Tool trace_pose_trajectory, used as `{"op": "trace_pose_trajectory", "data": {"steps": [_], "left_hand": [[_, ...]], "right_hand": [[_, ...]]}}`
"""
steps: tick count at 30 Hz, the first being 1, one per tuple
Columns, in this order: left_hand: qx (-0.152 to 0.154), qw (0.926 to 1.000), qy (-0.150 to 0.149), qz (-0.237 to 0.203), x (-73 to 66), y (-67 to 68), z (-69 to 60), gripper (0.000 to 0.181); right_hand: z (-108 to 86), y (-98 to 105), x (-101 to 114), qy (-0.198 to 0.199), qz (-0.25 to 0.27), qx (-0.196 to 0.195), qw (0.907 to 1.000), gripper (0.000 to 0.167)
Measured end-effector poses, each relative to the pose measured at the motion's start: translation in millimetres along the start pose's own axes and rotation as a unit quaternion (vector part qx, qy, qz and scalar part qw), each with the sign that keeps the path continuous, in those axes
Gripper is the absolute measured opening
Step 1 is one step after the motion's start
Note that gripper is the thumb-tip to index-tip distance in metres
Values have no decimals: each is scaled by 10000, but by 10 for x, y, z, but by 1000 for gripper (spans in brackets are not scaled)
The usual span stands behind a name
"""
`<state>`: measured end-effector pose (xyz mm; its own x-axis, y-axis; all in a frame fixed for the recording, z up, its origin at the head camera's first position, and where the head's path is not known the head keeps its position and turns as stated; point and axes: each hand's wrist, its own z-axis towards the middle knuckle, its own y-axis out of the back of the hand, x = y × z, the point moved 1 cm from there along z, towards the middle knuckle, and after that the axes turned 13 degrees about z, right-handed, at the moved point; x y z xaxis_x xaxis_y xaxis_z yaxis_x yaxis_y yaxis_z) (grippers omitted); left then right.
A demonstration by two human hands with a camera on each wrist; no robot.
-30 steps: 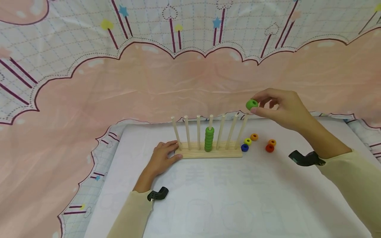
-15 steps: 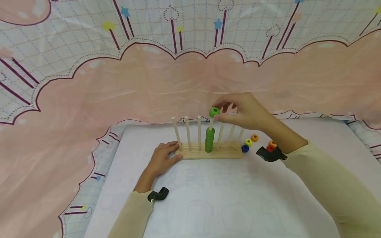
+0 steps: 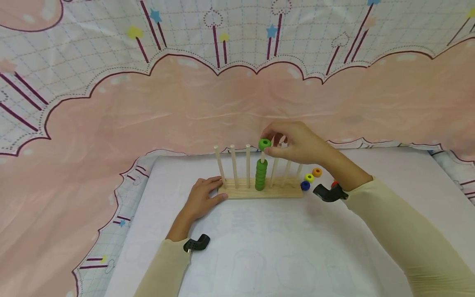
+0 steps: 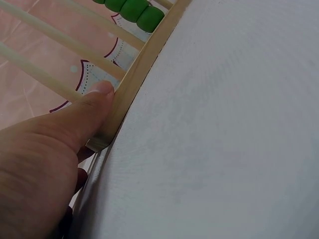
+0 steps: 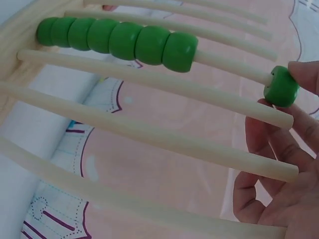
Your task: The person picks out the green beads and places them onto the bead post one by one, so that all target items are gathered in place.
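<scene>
A green bead (image 3: 264,144) is pinched between the thumb and fingers of my right hand (image 3: 293,142). In the right wrist view the bead (image 5: 282,87) sits at the tip of the middle peg (image 5: 232,67). Lower on that same peg, several green beads (image 3: 261,175) are stacked down to the base. The wooden peg stand (image 3: 237,193) has several upright pegs, the others bare. My left hand (image 3: 201,198) grips the stand's left end, thumb in front and fingers behind; the left wrist view shows its thumb (image 4: 92,107) against the base (image 4: 132,82).
Right of the stand lie loose beads: a blue one (image 3: 305,185), a yellow one (image 3: 309,177) and an orange one (image 3: 317,172). A red bead (image 3: 334,184) is partly hidden by the right wrist camera. A patterned cloth (image 3: 208,107) hangs behind the white tabletop (image 3: 259,247).
My right hand has carried the green bead leftward from beyond the stand's right end to the middle peg, then slightly down onto its tip. The left hand stays put.
</scene>
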<state>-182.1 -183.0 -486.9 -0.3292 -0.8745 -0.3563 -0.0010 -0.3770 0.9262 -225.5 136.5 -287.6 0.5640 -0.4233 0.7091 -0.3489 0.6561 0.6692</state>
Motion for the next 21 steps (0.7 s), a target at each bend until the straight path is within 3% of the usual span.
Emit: {"op": "trace_pose_trajectory", "data": {"steps": [11, 21], "left_hand": [[179, 9998, 47, -90, 20, 9, 22, 59], [151, 9953, -63, -957, 95, 115, 15, 43]], "right_hand": [[15, 7, -17, -139, -155, 254, 9995, 28], [17, 16, -10, -196, -37, 319, 9993, 26]]}}
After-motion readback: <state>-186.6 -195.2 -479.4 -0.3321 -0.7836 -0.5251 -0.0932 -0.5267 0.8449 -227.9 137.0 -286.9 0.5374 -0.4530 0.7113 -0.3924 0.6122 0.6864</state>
